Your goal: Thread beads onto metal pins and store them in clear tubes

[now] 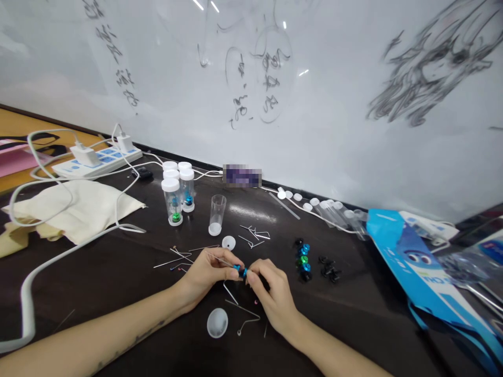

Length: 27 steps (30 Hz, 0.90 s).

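My left hand [210, 271] is closed in a pinch on a small blue spool-shaped piece [241, 271] with a dark middle. A thin metal wire also runs along its fingers. From the other side, my right hand [274, 290] pinches the same piece, its fingertips nearly meeting the left ones. Below the hands lie a bent wire [251, 315] with a looped end and a round white dish [217, 322]. Just above sits a white cap [228, 242] with a small hole. An open clear tube [217, 214] with a white bottom stands upright beyond it.
Capped clear tubes [172, 204] with coloured pieces stand left of centre. Loose wires [178, 257] and bent metal pins [255, 233] lie around. Blue, green and black spools [304, 259] and black parts [329, 269] are at right, near a blue bag [416, 267]. White cables cross the left.
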{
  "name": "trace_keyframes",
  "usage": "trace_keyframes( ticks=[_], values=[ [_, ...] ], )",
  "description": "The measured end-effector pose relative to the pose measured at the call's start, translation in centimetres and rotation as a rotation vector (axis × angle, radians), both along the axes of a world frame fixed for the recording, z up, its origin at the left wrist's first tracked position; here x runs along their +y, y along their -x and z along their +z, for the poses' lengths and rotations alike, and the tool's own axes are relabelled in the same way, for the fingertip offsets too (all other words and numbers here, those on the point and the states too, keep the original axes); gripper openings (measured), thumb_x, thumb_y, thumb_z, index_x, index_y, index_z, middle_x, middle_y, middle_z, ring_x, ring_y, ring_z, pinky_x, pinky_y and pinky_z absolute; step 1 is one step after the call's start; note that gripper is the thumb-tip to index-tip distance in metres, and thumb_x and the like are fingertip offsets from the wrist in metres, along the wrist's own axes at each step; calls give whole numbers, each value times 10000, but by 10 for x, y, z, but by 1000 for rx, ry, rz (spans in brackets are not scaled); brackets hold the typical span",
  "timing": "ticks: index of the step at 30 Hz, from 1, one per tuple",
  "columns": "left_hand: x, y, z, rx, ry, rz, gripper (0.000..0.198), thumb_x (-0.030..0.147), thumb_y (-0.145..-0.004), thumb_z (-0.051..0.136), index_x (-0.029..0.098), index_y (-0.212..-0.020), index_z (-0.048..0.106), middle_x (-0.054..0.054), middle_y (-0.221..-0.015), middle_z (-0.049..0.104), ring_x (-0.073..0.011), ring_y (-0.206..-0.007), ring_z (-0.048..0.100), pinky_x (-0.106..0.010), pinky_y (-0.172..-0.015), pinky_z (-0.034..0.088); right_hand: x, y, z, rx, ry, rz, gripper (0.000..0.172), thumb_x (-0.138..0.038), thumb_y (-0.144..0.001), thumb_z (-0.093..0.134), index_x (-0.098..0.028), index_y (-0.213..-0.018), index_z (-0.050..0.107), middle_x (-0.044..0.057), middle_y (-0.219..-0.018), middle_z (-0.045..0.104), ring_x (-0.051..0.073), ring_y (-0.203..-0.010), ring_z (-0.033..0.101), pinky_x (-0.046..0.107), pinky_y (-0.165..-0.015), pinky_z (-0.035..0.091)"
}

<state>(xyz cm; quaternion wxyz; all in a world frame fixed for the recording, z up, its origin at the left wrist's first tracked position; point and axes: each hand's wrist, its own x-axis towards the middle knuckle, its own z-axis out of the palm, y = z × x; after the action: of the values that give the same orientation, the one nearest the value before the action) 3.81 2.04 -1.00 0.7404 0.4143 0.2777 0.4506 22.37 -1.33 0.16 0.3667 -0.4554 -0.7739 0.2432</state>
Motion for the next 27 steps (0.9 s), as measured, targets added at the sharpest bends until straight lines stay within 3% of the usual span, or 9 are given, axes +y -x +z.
trace_keyframes(
  ticks=[3, 8, 11, 16, 22, 25, 27],
  values=[
    [-1, 0, 0, 2, -10, -8, 123, 127, -638, 826, 138, -741, 760, -27, -694, 746, -121, -653, 647, -213, -667, 479, 0, 0, 0, -16, 16, 7, 297, -277, -995, 427, -207, -723, 521, -12, -687, 548, 159, -691, 514, 295, -686, 367],
    [2, 0, -3, -15, 27, 45, 137, 133, -622, 837, 142, -736, 761, -13, -702, 738, -107, -662, 633, -198, -668, 472, 3, 2, -3, 81, -25, -13, 57, -265, -928, 567, -214, -923, 540, -7, -811, 550, 152, -726, 540, 285, -708, 397],
    [2, -1, -2, -13, 28, 43, 143, 138, -620, 838, 142, -741, 762, -15, -697, 736, -110, -658, 633, -201, -662, 471, 3, 2, -3, 68, -20, -14, 65, -266, -925, 574, -215, -900, 543, -18, -761, 548, 153, -715, 534, 283, -704, 391],
    [1, -1, 0, 7, -1, 0, 126, 133, -632, 828, 138, -737, 759, -29, -696, 741, -130, -663, 648, -226, -677, 484, 2, -1, -1, -3, 30, 5, 294, -286, -991, 449, -209, -721, 535, -17, -684, 557, 157, -696, 512, 285, -682, 366],
    [3, 0, -5, -13, 23, 48, 140, 141, -622, 837, 147, -742, 764, -18, -703, 736, -114, -660, 629, -205, -660, 468, 3, 1, -2, 80, -11, -14, 67, -273, -921, 586, -216, -906, 556, -11, -805, 564, 152, -726, 543, 281, -717, 401],
    [3, 0, -4, -6, 16, 40, 136, 143, -628, 835, 147, -745, 765, -19, -698, 733, -114, -658, 628, -208, -660, 467, 3, 1, -2, 51, 7, -32, 86, -288, -917, 594, -216, -881, 564, -26, -726, 553, 154, -701, 535, 277, -696, 393],
    [2, 0, -3, 0, 11, 23, 133, 140, -629, 831, 145, -744, 764, -21, -690, 732, -118, -652, 631, -214, -661, 471, 2, 0, -2, 19, 23, -33, 186, -310, -942, 551, -210, -786, 558, -23, -693, 556, 155, -687, 522, 276, -677, 380]
  ],
)
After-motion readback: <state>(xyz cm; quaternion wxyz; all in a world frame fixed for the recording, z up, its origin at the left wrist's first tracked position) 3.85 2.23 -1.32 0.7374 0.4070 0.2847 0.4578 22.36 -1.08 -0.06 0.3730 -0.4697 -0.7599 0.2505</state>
